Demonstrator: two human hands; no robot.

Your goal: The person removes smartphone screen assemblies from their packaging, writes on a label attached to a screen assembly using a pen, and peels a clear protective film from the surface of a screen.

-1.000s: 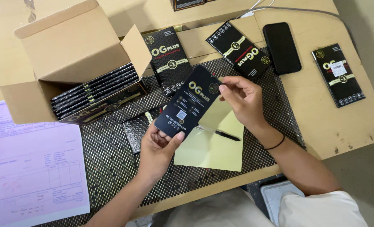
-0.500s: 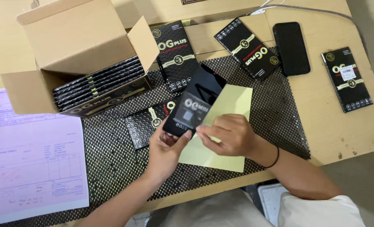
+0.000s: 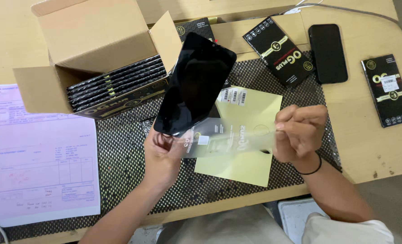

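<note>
My left hand [image 3: 162, 153] grips the lower end of a glossy black flat panel [image 3: 194, 83], which tilts up and away over the mat. My right hand [image 3: 300, 133], with a black band on its wrist, pinches the right end of a clear plastic sleeve [image 3: 230, 140] stretched between the two hands. The sleeve's left end still overlaps the panel's lower edge near my left hand. Under the sleeve lies a yellow sheet [image 3: 250, 165] with small barcode stickers [image 3: 232, 96] at its top.
An open cardboard box [image 3: 97, 31] holds several flat black packs [image 3: 119, 86] at the left. Another black pack [image 3: 280, 50], a dark phone [image 3: 328, 53] and a third pack [image 3: 388, 90] lie at the right. A pink paper form [image 3: 42, 149] covers the left of the black mesh mat [image 3: 119, 171].
My right hand dropped from the top of the black item to its lower end, then drew the clear sleeve off to the right. The glossy black panel now stands bare in my left hand.
</note>
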